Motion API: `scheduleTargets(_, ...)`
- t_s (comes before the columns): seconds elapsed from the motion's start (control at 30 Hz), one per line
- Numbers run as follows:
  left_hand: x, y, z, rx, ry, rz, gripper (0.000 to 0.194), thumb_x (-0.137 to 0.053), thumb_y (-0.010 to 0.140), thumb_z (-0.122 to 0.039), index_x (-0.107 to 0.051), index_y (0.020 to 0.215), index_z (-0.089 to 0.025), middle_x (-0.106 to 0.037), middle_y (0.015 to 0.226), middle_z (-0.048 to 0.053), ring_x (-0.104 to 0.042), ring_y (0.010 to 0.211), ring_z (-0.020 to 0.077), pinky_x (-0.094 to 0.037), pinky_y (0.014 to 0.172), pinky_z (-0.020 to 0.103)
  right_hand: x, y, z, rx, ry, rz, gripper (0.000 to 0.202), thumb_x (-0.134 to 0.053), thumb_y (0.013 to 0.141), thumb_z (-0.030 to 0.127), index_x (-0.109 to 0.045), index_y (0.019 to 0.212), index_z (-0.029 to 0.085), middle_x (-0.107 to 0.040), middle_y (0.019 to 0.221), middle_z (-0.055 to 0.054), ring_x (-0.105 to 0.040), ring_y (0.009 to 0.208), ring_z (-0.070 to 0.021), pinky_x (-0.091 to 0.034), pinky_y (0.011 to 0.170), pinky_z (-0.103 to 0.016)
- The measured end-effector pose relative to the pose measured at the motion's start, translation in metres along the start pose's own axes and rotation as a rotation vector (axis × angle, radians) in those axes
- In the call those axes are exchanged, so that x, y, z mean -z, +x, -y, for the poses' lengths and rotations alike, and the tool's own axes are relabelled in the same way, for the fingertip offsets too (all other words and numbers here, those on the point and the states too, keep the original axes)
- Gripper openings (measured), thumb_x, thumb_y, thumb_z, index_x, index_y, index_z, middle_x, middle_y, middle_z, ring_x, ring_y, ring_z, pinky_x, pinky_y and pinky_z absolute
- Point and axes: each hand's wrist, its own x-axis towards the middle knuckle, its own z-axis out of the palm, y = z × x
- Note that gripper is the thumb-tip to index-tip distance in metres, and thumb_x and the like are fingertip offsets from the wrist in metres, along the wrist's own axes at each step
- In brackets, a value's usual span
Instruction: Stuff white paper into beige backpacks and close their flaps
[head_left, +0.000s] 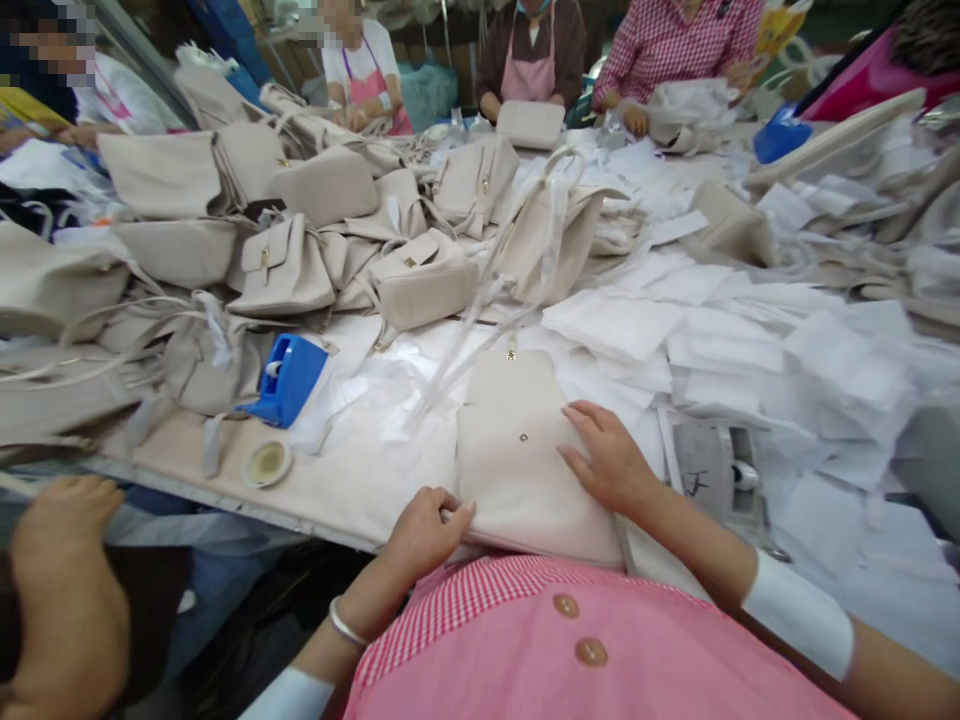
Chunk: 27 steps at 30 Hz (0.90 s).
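A beige handbag [517, 485] lies flat at the table's near edge, right in front of my pink apron. Its flap is folded away from me, with a small gold clasp near the flap's far end and a round metal stud on the body. With curled fingers, my left hand [427, 530] grips the bag's lower left edge; part of the grip is hidden. On the right edge rests my right hand [607, 455], its fingers stretched out and apart. Past the flap, a similar bag [559, 245] stands with long plastic-wrapped straps trailing towards me.
Many beige bags [289, 265] are heaped at the left and back. A blue tape dispenser [289, 380] and a small round dish [267, 464] sit left. White paper sheets [720, 340] and a grey tape dispenser [716, 470] lie right. Co-workers [532, 60] work across the table.
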Motion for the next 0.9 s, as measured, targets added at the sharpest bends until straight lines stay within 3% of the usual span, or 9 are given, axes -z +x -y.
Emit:
scheduleTargets(0.1,-0.005,-0.005,-0.005,-0.028,0.023,-0.032,0.035,-0.052,0.082,-0.05,-0.065,0.081,-0.018,-0.063,0.088,0.009,-0.06,0.083,0.0222,-0.044,0.081,0.034,-0.002,0.063,0.023,0.336,-0.028,0.192,0.045,-0.051,0.09,0.037,-0.055,0.129,0.015,-0.055,0.128,-0.016,-0.048,0.118,-0.0307,-0.037,0.1,-0.048)
scheduleTargets(0.23,-0.011,-0.014,-0.007,-0.033,0.022,-0.079,0.034,-0.052,0.083,-0.049,-0.064,0.084,-0.017,-0.061,0.089,0.01,-0.061,0.084,0.0223,-0.045,0.082,0.035,-0.043,0.134,0.06,0.618,-0.06,0.377,0.043,-0.048,0.093,0.042,-0.059,0.124,0.015,-0.062,0.12,-0.014,-0.053,0.111,-0.0264,-0.037,0.097,-0.041)
scheduleTargets(0.33,-0.014,-0.022,-0.007,-0.036,0.001,-0.119,0.032,-0.053,0.083,-0.048,-0.064,0.086,-0.017,-0.06,0.09,0.01,-0.06,0.086,0.0228,-0.046,0.083,0.035,-0.085,0.154,0.079,0.774,-0.146,0.535,0.035,-0.047,0.094,0.043,-0.068,0.107,0.018,-0.069,0.105,-0.011,-0.056,0.103,-0.0245,-0.036,0.092,-0.038)
scheduleTargets(0.47,-0.015,-0.03,-0.006,-0.005,-0.034,-0.162,0.031,-0.056,0.081,-0.047,-0.063,0.089,-0.018,-0.06,0.093,0.011,-0.06,0.089,0.0245,-0.046,0.085,0.037,-0.122,0.15,0.086,0.944,-0.257,0.692,0.042,-0.043,0.094,0.047,-0.07,0.08,0.018,-0.071,0.076,-0.01,-0.059,0.083,-0.023,-0.035,0.083,-0.037)
scheduleTargets(0.57,-0.02,-0.033,0.0,0.004,-0.083,-0.211,0.037,-0.062,0.076,-0.041,-0.06,0.104,-0.017,-0.059,0.103,0.012,-0.057,0.1,0.0273,-0.045,0.093,0.04,-0.128,0.149,0.082,0.874,-0.217,0.688,0.047,-0.039,0.095,0.049,-0.068,0.075,0.017,-0.067,0.067,-0.009,-0.055,0.065,-0.019,-0.035,0.07,-0.032)
scheduleTargets(0.7,-0.035,-0.037,0.016,-0.039,-0.188,-0.258,0.055,-0.062,0.071,-0.028,-0.051,0.123,-0.016,-0.057,0.118,0.012,-0.051,0.115,0.0272,-0.038,0.105,0.04,-0.121,0.16,0.076,0.539,0.121,0.632,0.049,-0.038,0.093,0.052,-0.058,0.064,0.018,-0.056,0.057,0.0,-0.043,0.055,-0.0121,-0.031,0.059,-0.026)
scheduleTargets(0.8,-0.041,-0.041,0.027,-0.066,-0.312,-0.233,0.062,-0.061,0.07,-0.026,-0.046,0.13,-0.015,-0.055,0.125,0.012,-0.051,0.116,0.0253,-0.038,0.106,0.038,-0.119,0.17,0.071,0.3,0.362,0.594,0.047,-0.043,0.088,0.052,-0.05,0.058,0.018,-0.043,0.051,0.004,-0.037,0.052,-0.01,-0.031,0.056,-0.023)
scheduleTargets(0.9,-0.035,-0.047,0.037,-0.093,-0.426,-0.146,0.051,-0.058,0.075,-0.027,-0.053,0.125,-0.017,-0.06,0.118,0.009,-0.056,0.109,0.0226,-0.043,0.1,0.034,-0.123,0.176,0.066,0.175,0.434,0.541,0.045,-0.048,0.084,0.053,-0.05,0.056,0.018,-0.038,0.049,0.005,-0.036,0.053,-0.0103,-0.031,0.056,-0.024)
